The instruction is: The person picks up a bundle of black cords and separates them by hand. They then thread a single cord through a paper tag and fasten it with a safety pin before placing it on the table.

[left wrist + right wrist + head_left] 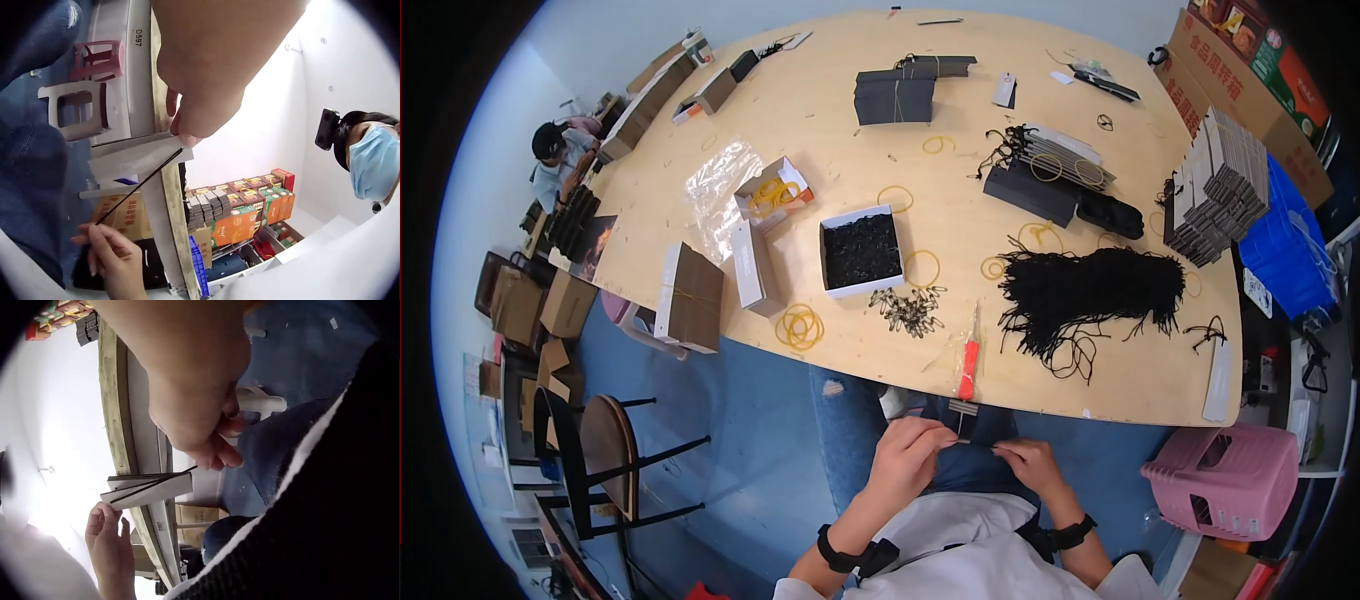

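The left hand (908,458) (203,94) (111,547) pinches the end of a few flat grey-white cards (134,159) (159,491) between thumb and fingers, over the lap. From that end a thin black cord (136,189) (154,483) runs taut across to the right hand (1032,466) (117,257) (197,419), whose thumb and fingertips pinch its other end. In the head view the cards (963,408) are small and partly hidden at the table edge.
On the table (800,120) lie a bundle of black cords (1090,290), a white box of small black pieces (860,250), loose pins (908,311), yellow rubber bands (800,327) and card stacks (1220,180). A red-handled tool (969,370) lies by the near edge. Another person (565,155) sits far left.
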Demonstrator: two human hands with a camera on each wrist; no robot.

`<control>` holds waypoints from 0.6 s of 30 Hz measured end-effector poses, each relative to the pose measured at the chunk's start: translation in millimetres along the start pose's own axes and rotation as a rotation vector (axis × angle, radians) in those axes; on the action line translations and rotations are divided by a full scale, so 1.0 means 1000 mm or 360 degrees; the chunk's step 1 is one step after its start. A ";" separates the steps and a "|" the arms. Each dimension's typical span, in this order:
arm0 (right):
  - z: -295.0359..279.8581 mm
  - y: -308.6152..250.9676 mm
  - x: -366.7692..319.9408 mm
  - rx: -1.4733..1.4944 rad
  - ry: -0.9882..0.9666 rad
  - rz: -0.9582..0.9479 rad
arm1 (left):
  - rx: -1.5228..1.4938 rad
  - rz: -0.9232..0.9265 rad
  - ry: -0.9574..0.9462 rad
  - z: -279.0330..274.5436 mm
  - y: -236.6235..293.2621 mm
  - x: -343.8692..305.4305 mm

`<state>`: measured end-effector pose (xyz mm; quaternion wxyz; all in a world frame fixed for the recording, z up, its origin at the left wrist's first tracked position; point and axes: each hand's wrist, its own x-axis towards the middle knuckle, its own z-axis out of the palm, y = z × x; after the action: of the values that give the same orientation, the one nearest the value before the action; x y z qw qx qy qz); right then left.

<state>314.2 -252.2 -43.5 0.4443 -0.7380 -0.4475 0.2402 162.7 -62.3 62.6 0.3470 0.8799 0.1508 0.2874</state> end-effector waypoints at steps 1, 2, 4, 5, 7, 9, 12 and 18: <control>-0.001 -0.001 0.001 0.0002 0.0003 -0.0002 | 0.0003 0.0003 -0.0002 -0.002 0.001 -0.001; -0.003 -0.002 0.003 -0.0005 0.0003 -0.0071 | 0.0032 0.0038 -0.0055 -0.004 0.001 -0.002; -0.009 -0.009 0.006 -0.0012 0.0006 -0.0138 | 0.0060 0.0075 -0.0112 -0.002 0.002 -0.006; -0.014 -0.016 0.007 0.0041 -0.0074 0.0000 | 0.0024 0.0015 -0.0141 0.002 0.001 -0.010; -0.019 -0.023 0.007 0.0096 -0.0150 0.0136 | -0.0010 -0.0043 -0.0173 0.009 -0.001 -0.018; -0.022 -0.028 0.008 0.0243 -0.0064 0.0059 | -0.0306 -0.0397 -0.0088 0.014 -0.002 -0.023; -0.029 -0.058 0.016 0.0201 0.0028 -0.0072 | -0.0337 -0.0332 0.0029 0.017 0.000 -0.023; -0.033 -0.079 0.026 0.0265 0.0048 -0.0181 | -0.0255 -0.0252 0.0014 0.014 0.004 -0.022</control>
<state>316.4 -228.4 42.4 0.5237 -0.6755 -0.4604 0.2397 154.0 -82.8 48.3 0.4371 0.8334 0.1980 0.2741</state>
